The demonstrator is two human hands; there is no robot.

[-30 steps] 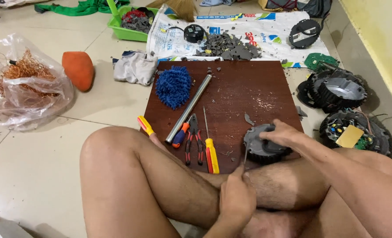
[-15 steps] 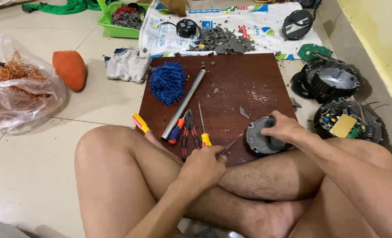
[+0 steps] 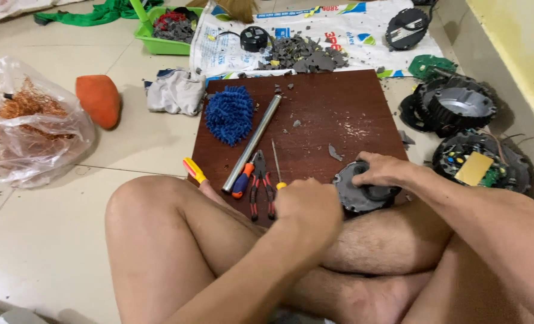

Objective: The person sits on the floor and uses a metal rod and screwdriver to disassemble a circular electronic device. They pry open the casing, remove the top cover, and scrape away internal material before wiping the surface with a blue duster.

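Gripping a round grey motor housing (image 3: 363, 187) lying flat on the board (image 3: 315, 126), right hand (image 3: 382, 171); left hand (image 3: 308, 207) clenched beside it.

Round grey motor housing (image 3: 363, 189) on board

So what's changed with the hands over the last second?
The left hand rose from the lap to the wooden board's near edge, beside the yellow-handled screwdriver; its grip is hidden. The right hand stayed on the round grey motor part; the tools lie unmoved.
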